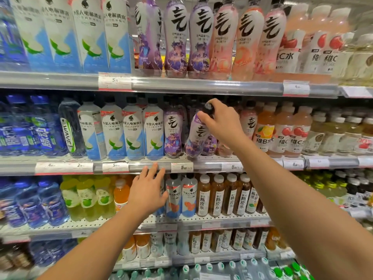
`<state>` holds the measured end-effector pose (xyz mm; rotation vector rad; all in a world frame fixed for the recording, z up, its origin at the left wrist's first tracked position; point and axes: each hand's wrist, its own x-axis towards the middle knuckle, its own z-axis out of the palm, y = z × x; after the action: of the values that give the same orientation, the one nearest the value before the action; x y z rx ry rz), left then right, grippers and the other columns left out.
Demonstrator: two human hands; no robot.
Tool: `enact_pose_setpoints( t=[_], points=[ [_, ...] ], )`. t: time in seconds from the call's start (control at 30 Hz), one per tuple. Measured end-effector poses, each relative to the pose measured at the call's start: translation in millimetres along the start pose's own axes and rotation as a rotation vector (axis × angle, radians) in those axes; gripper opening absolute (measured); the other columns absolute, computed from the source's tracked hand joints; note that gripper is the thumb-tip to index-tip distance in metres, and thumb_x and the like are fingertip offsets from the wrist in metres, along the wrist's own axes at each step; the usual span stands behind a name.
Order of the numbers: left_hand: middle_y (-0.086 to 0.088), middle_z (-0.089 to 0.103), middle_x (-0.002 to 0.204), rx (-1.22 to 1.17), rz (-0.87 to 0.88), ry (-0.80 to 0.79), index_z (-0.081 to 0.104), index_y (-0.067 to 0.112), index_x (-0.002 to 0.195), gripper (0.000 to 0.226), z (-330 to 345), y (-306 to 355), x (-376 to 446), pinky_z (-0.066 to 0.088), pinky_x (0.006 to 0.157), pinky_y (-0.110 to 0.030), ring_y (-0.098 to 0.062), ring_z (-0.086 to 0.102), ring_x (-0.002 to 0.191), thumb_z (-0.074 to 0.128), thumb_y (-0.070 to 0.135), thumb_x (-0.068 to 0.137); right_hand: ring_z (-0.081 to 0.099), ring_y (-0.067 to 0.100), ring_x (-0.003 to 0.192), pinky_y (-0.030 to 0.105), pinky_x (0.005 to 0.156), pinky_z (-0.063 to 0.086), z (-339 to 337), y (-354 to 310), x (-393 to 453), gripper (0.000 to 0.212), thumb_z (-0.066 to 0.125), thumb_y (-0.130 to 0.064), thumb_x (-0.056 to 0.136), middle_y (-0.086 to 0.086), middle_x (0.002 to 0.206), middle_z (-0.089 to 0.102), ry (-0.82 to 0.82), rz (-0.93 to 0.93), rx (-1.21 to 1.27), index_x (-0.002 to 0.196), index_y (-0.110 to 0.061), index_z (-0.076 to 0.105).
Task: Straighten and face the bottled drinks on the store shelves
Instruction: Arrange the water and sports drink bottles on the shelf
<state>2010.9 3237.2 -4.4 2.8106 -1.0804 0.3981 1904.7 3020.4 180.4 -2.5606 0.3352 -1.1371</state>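
My right hand [221, 122] grips the black cap and neck of a purple sparkling-water bottle [196, 138] on the second shelf. That bottle leans to the left, its base at the shelf's front lip. An upright purple bottle [172, 131] stands just left of it. My left hand [147, 190] is lower down with straight, spread fingers, its fingertips at the price rail [149, 165] of the second shelf, in front of the bottles of the third shelf. It holds nothing.
White and blue electrolyte bottles [131, 132] stand left of the purple ones, pink and orange vitamin drinks [282, 130] to the right. The top shelf carries tall purple and pink bottles [201, 37]. Brown tea bottles [218, 195] fill the third shelf.
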Motion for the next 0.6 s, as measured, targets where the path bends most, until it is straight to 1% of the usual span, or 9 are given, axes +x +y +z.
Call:
enact_pose_setpoints(
  t=[0.07, 0.17, 0.27, 0.37, 0.47, 0.53, 0.6],
  points=[
    [-0.002, 0.008, 0.17, -0.003, -0.005, 0.005, 0.014, 0.03, 0.16, 0.084, -1.0, 0.1, 1.1, 0.028, 0.122, -0.047, -0.03, 0.013, 0.155, 0.048, 0.063, 0.09, 0.065, 0.023, 0.075, 0.034, 0.064, 0.045, 7.4, 2.0, 14.3, 0.043, 0.057, -0.05, 0.098, 0.002, 0.081, 0.07, -0.011, -0.003, -0.007, 0.123, -0.015, 0.06],
    [-0.001, 0.013, 0.169, -0.002, -0.018, 0.015, 0.014, 0.029, 0.16, 0.087, -3.2, 1.4, 2.8, 0.034, 0.119, -0.046, -0.029, 0.017, 0.154, 0.05, 0.064, 0.089, 0.067, 0.027, 0.08, 0.038, 0.067, 0.051, 14.2, 1.9, 34.2, 0.054, 0.055, -0.055, 0.097, 0.006, 0.085, 0.07, -0.054, -0.018, -0.04, 0.131, -0.013, 0.057],
    [0.0, 0.018, 0.167, 0.006, -0.027, 0.033, 0.018, 0.028, 0.159, 0.087, -4.5, 3.7, 5.4, 0.041, 0.112, -0.045, -0.027, 0.024, 0.15, 0.05, 0.065, 0.087, 0.067, 0.031, 0.082, 0.045, 0.072, 0.056, 21.6, 5.5, 42.0, 0.057, 0.054, -0.056, 0.098, 0.008, 0.09, 0.071, -0.089, -0.061, -0.121, 0.133, -0.012, 0.054],
    [0.001, 0.02, 0.165, 0.022, -0.025, 0.046, 0.019, 0.028, 0.159, 0.087, -3.5, 4.5, 6.6, 0.044, 0.109, -0.045, -0.026, 0.026, 0.147, 0.051, 0.065, 0.087, 0.068, 0.032, 0.087, 0.045, 0.074, 0.057, 30.1, 17.9, 43.4, 0.062, 0.053, -0.057, 0.097, 0.01, 0.097, 0.072, -0.118, -0.038, -0.13, 0.139, -0.012, 0.052],
    [0.001, 0.021, 0.165, 0.036, -0.021, 0.05, 0.018, 0.028, 0.158, 0.088, -2.1, 3.2, 6.3, 0.045, 0.107, -0.045, -0.027, 0.026, 0.147, 0.05, 0.066, 0.086, 0.067, 0.032, 0.09, 0.047, 0.076, 0.057, 32.3, 25.3, 50.5, 0.06, 0.054, -0.057, 0.097, 0.011, 0.101, 0.071, -0.169, -0.007, -0.102, 0.134, -0.011, 0.054],
    [0.001, 0.021, 0.164, 0.045, -0.015, 0.051, 0.018, 0.028, 0.158, 0.088, -2.1, 3.0, 6.1, 0.046, 0.106, -0.045, -0.027, 0.027, 0.146, 0.051, 0.065, 0.086, 0.065, 0.032, 0.087, 0.048, 0.077, 0.057, 32.0, 23.6, 58.4, 0.054, 0.055, -0.055, 0.098, 0.011, 0.098, 0.068, -0.229, -0.003, -0.099, 0.127, -0.009, 0.054],
    [0.001, 0.021, 0.164, 0.045, -0.014, 0.049, 0.017, 0.028, 0.158, 0.088, -2.7, 3.0, 6.0, 0.046, 0.106, -0.045, -0.027, 0.026, 0.146, 0.051, 0.065, 0.086, 0.064, 0.032, 0.089, 0.048, 0.078, 0.057, 33.3, 20.4, 67.0, 0.049, 0.056, -0.054, 0.098, 0.012, 0.1, 0.066, -0.262, 0.028, -0.104, 0.119, -0.009, 0.054]
  ],
)
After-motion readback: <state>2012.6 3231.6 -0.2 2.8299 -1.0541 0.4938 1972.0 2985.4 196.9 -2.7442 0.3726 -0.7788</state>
